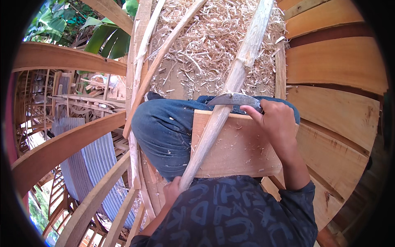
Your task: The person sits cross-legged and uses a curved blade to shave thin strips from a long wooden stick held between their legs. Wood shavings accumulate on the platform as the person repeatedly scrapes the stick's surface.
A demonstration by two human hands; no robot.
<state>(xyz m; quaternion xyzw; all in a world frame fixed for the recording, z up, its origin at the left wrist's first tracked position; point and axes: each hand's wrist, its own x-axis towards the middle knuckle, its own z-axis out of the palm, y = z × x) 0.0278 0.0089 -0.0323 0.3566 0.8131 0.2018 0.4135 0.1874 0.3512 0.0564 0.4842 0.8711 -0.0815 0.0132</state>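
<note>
Knife handle (pixel 257 108) inside right hand (pixel 277 121); pole's (pixel 230 88) far end beyond top edge.

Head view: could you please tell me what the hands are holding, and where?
Right hand grips the knife by its handle; left hand holds the wooden stick at its near end.

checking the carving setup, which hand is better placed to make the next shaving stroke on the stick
Right. The right hand already grips the knife, its blade laid across the wooden stick over the board. The left hand is busy holding the stick's near end.
</note>
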